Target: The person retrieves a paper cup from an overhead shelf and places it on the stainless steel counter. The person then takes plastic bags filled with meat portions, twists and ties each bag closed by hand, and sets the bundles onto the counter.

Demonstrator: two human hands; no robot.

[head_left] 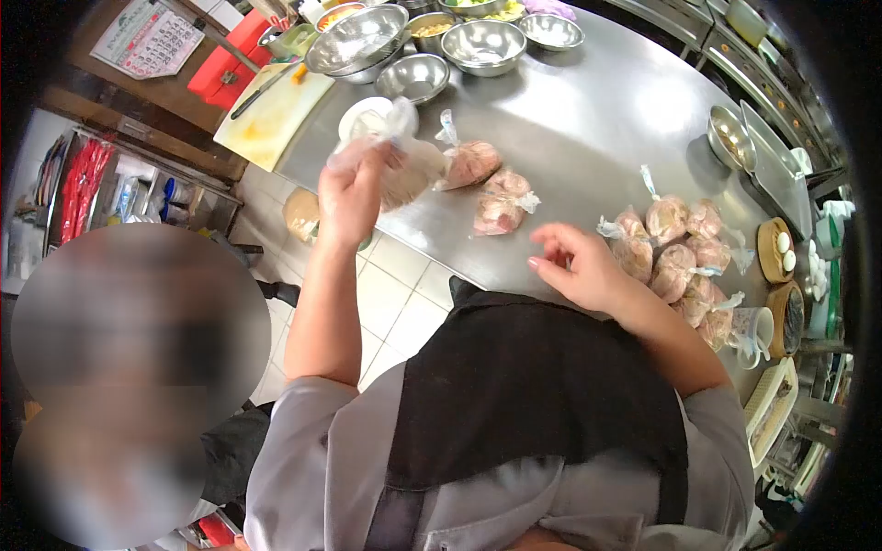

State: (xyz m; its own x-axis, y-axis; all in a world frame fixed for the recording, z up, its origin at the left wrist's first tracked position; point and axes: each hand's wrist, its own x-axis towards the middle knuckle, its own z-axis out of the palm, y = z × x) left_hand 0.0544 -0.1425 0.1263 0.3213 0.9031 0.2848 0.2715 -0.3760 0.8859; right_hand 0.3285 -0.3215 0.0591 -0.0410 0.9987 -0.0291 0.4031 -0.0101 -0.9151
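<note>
My left hand (354, 193) is raised over the left edge of the steel table (588, 110). Its fingers are closed on the gathered top of a clear plastic bag (411, 179), whose greyish contents are blurred. Two knotted bags of pinkish raw meat, an upper bag (473, 165) and a lower bag (503, 204), lie just right of it. Above the table's near edge is my right hand (583, 266), fingers apart and slightly curled, holding nothing. Beside it on the right sits a pile of knotted meat bags (675, 262).
Steel bowls (482, 48) line the far side. A knife (257, 96) lies on a cutting board (276, 115) at the far left. Right of the pile stand round wooden containers (774, 250) and a clear jug (751, 332). Another person (138, 386) is close on my left.
</note>
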